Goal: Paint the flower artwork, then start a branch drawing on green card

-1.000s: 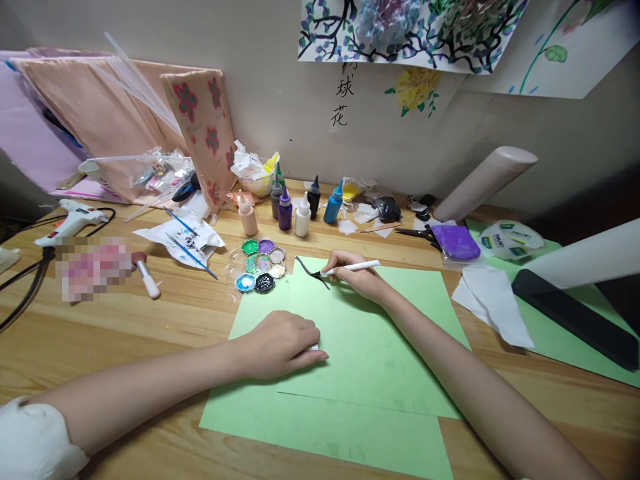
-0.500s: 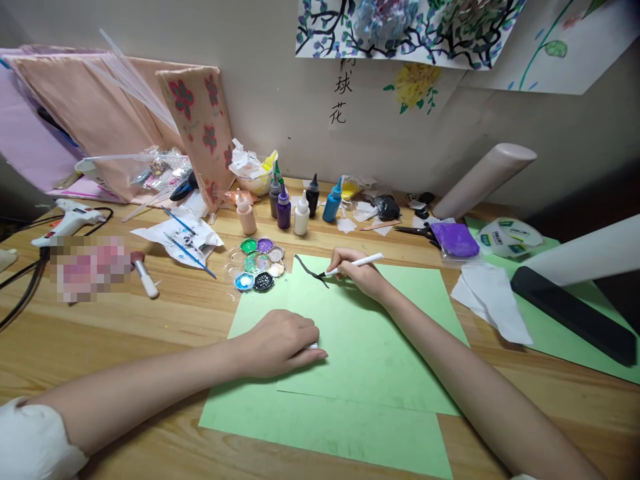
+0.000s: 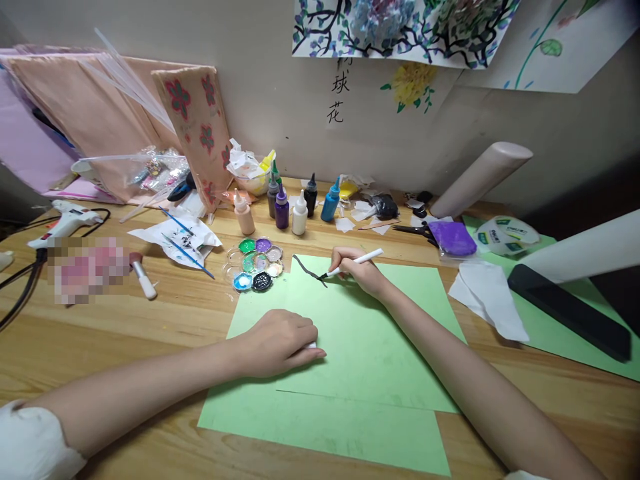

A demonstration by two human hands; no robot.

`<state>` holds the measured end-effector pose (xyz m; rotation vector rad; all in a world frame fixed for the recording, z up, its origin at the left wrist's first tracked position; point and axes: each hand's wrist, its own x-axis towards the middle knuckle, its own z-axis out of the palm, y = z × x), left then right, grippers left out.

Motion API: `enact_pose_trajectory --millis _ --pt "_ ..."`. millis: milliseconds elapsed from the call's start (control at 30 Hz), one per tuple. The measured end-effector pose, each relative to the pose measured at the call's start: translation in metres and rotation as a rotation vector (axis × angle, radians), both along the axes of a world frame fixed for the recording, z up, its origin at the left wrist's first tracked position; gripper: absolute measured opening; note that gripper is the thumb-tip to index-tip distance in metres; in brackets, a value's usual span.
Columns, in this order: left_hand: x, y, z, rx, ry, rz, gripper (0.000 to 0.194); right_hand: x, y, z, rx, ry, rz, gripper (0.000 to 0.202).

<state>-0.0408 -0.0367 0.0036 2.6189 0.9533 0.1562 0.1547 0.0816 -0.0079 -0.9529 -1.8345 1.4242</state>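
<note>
My right hand (image 3: 357, 270) is closed round a white brush (image 3: 369, 256), its dark tip touching a black branching line (image 3: 306, 268) near the top left of the upper green sheet (image 3: 370, 353). My left hand (image 3: 283, 341) rests on the green paper with its fingers curled round a small white object (image 3: 311, 345), mostly hidden by the fingers. A second green sheet (image 3: 320, 427) lies beneath. Left of the black line, a flower-shaped palette (image 3: 254, 264) holds green, purple, blue, black and other paints.
Paint bottles (image 3: 299, 213) stand behind the palette. At left are a glue gun (image 3: 65, 223) and blue brushes on stained tissue (image 3: 175, 237). Scissors (image 3: 415, 231), a purple packet (image 3: 453, 238), tape (image 3: 509, 235), folded tissue (image 3: 487, 300) and a black-based white object (image 3: 570, 313) lie at right.
The view has shifted very slightly. Both hands hold nearly the same places, and the brush tip stays at the black line.
</note>
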Motion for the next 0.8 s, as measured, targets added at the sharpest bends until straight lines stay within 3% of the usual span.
enact_pose_trajectory --millis 800 --pt "-0.0003 -0.0004 -0.0004 -0.009 -0.020 0.002 0.035 0.0068 0.0058 -0.0013 -0.020 0.051 0.049 0.016"
